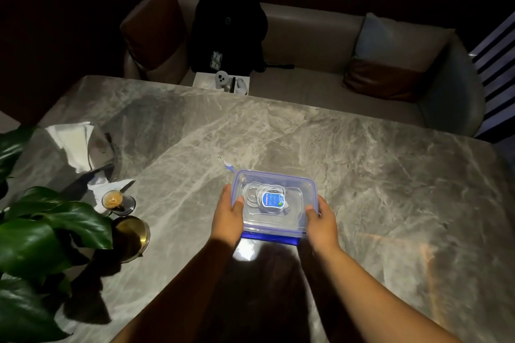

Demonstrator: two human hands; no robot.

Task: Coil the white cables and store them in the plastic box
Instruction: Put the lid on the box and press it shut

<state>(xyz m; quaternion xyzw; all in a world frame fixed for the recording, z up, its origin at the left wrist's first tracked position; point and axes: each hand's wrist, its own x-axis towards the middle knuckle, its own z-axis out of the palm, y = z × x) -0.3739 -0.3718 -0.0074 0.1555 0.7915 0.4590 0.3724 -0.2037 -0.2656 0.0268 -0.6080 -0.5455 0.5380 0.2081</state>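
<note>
Now the left grip [228, 214] and right grip [321, 220] each clasp 1 side of the plastic box [312, 189] — it lies between them. White cables [255, 194] coil inside.

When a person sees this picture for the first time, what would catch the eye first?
The eye goes first to the clear plastic box with a blue rim, brightly lit on the marble table; the left hand and right hand hold its two sides. Inside lie the coiled white cables with a blue label. Next comes the green plant at the left edge.
</note>
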